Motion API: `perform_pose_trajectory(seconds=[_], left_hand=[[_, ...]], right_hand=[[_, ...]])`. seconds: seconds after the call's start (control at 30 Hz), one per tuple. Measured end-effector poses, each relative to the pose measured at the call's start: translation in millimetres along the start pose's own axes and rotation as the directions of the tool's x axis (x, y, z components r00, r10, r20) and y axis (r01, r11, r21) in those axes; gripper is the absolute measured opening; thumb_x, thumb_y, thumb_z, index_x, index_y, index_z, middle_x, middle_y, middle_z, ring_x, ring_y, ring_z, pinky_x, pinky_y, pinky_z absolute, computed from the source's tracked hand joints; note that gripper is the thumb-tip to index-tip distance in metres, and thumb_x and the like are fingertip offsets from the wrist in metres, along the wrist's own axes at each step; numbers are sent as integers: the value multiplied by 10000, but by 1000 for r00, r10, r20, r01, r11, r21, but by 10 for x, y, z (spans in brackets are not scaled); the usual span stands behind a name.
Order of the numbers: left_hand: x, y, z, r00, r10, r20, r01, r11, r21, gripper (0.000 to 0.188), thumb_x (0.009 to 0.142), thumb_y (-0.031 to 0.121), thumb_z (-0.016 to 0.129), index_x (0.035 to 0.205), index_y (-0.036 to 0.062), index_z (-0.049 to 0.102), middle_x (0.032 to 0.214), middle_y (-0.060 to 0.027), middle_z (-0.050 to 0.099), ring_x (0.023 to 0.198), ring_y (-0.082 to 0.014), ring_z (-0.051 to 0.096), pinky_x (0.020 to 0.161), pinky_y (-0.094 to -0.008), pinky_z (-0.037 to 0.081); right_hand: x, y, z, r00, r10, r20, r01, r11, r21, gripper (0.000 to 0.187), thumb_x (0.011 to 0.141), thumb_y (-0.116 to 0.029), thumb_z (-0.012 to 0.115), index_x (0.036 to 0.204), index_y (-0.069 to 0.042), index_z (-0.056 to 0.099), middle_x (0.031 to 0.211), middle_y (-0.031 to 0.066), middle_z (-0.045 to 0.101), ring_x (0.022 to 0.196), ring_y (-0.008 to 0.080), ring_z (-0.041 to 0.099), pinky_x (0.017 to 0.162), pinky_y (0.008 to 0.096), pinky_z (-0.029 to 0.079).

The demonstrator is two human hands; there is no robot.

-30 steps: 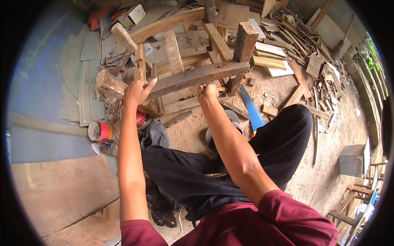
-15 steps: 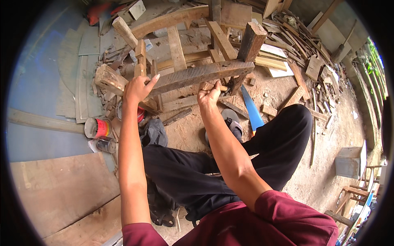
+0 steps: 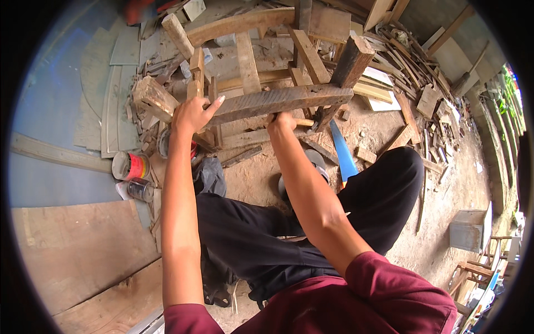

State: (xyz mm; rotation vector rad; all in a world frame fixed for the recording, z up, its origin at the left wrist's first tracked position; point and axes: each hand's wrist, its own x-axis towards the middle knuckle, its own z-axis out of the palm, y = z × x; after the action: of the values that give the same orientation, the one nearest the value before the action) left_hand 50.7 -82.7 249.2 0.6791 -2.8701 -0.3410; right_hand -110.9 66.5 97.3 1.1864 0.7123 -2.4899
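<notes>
A wooden frame (image 3: 278, 101), built from curved rails, slats and thick legs, lies on its side before me. My left hand (image 3: 192, 116) grips its near rail at the left, with the thumb stretched along the top. Below that rail, my right hand (image 3: 282, 123) is closed round the wooden handle of what looks like a hammer (image 3: 304, 122). Its dark head seems to be by the right leg (image 3: 352, 61), partly hidden in shadow. The rail and my hand cover part of the handle.
A handsaw with a blue blade (image 3: 344, 150) lies right of my foot. Scrap wood (image 3: 411, 72) is heaped at the far right. At the left stand a red-labelled can (image 3: 133, 166) and a dark jar (image 3: 140, 190). A grey metal box (image 3: 467, 229) sits at the right.
My right hand has turned and moved slightly up under the rail, so its fingers are now more hidden. The left hand keeps its hold. The whole view has shifted a little.
</notes>
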Motion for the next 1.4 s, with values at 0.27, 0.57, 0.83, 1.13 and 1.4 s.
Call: perform_pose_trajectory(seconds=[0.27, 0.57, 0.83, 1.13, 1.4], left_hand=[[3, 24, -54, 999, -7, 32, 8, 1000, -14, 775, 867, 714, 502, 692, -23, 666, 661, -269, 604, 691, -455, 618, 634, -484, 487], [-5, 101, -23, 1000, 7, 16, -6, 999, -50, 766, 873, 706, 503, 689, -19, 667, 672, -266, 616, 698, -451, 624, 635, -482, 488], [-46, 101, 14, 999, -11, -32, 10, 1000, -20, 628, 937, 602, 499, 877, 12, 706, 799, -206, 663, 788, -388, 667, 682, -439, 502], [168, 1019, 391, 997, 68, -25, -70, 994, -88, 645, 920, 635, 480, 1009, 47, 730, 1028, -173, 704, 956, -372, 676, 814, -450, 533], [126, 1015, 358, 997, 26, -72, -32, 996, -86, 609, 902, 621, 512, 952, 62, 749, 935, -200, 702, 905, -416, 660, 773, -470, 523]], right_hand=[[-124, -19, -194, 951, -264, 162, 277, 959, -58, 379, 973, -109, 476, 1326, 26, 496, 1226, 169, 600, 984, 278, 646, 737, 401, 578], [16, -342, -903, 644, -203, 738, 654, 647, -392, 460, 958, -211, 518, 1374, -24, 458, 1261, 172, 570, 983, 238, 597, 855, 411, 501], [-64, -673, -660, 163, 81, 983, 651, -758, -45, 450, 862, -375, 652, 1193, -79, 581, 1143, 248, 561, 1183, 440, 480, 980, 603, 335], [509, -483, -324, 31, 301, 953, 759, -628, 174, 353, 814, -293, 639, 1070, -51, 640, 1052, 190, 682, 1003, 316, 662, 906, 460, 512], [432, -419, -14, -114, 346, 931, 784, -544, 298, 296, 801, -234, 624, 1087, -162, 657, 1014, 50, 676, 914, 326, 637, 779, 447, 490]])
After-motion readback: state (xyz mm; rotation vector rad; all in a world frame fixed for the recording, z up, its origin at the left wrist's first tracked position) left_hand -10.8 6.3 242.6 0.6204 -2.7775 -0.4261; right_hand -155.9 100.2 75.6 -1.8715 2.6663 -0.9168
